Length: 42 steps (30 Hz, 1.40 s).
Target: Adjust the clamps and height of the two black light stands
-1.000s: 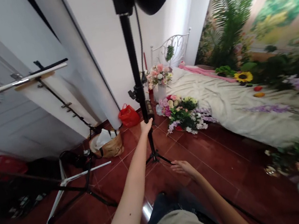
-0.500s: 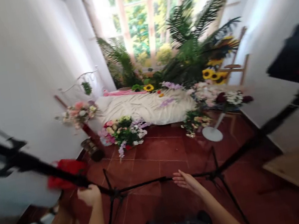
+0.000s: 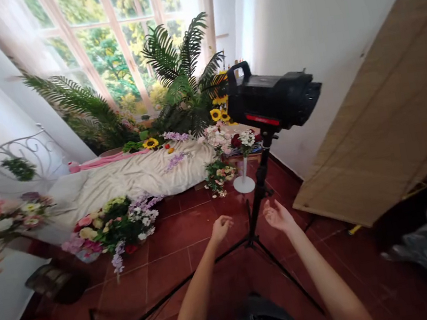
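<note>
A black studio light (image 3: 272,99) sits on a black light stand (image 3: 258,191) in front of me. My left hand (image 3: 222,229) hovers to the left of the stand's pole, fingers loosely curled and apart from it. On the other side, my right hand (image 3: 278,215) is raised close to the pole, palm up with its fingers spread; I see nothing in it. The stand's spread legs rest on the red tiled floor (image 3: 212,284) below both hands.
A bed with a cream sheet (image 3: 138,174) stands by the window, with flower bunches (image 3: 114,224) before it. A palm plant (image 3: 184,78) rises behind. At right leans a wooden board (image 3: 355,132). Another stand's leg (image 3: 152,313) crosses the floor at left.
My view has swung right, bringing the studio light toward the middle. My left hand has let go of the left stand and come across to the right stand, where my right hand also is.
</note>
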Available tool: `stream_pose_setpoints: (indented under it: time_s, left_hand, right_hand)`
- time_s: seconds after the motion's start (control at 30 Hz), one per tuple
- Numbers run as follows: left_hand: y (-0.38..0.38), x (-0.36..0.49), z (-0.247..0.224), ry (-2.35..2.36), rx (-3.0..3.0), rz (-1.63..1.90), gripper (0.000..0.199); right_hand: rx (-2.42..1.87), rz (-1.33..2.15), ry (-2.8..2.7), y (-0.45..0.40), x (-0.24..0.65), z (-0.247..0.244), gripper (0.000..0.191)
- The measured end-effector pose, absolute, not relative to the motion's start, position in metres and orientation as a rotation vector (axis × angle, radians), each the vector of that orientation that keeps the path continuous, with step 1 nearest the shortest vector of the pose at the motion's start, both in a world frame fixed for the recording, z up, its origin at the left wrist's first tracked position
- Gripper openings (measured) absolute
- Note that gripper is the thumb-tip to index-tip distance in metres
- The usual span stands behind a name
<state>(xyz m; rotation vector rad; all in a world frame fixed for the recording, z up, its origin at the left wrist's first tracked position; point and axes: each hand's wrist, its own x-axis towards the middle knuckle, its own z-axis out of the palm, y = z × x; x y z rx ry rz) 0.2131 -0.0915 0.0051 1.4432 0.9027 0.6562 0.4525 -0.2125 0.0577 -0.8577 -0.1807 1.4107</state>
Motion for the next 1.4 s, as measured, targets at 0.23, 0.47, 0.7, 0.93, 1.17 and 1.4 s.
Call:
stream_pose_setpoints:
  time_s: [0.23, 0.47, 0.7, 0.93, 1.17, 1.4]
  left_hand:
    - [-0.094, 0.362, 0.066, 0.687, 1.566, 0.947, 0.038]
    - [-0.072, 0.409, 0.078, 0.694, 1.691, 0.867, 0.041]
    - [-0.067, 0.414, 0.071, 0.615, 1.604, 0.889, 0.042]
    - [-0.07, 0.413, 0.078, 0.617, 1.494, 0.829, 0.047]
    - [-0.067, 0.415, 0.072, 0.591, 1.481, 0.84, 0.046]
    - [-0.059, 0.416, 0.065, 0.525, 1.438, 0.786, 0.047]
  right_hand:
    - [-0.814, 1.465, -0.304, -0.186, 0.491, 0.083, 0.028]
    - [-0.887, 1.401, -0.304, -0.178, 0.503, 0.082, 0.021]
    - [-1.754, 0.353, -1.237, -0.185, 0.507, 0.1, 0.008]
    - [-1.884, -0.138, -1.359, -0.204, 0.478, 0.091, 0.038]
    - [-1.898, -0.107, -1.1, -0.195, 0.468, 0.074, 0.026]
    - [-1.856, 0.0, -0.964, -0.192, 0.477, 0.079, 0.031]
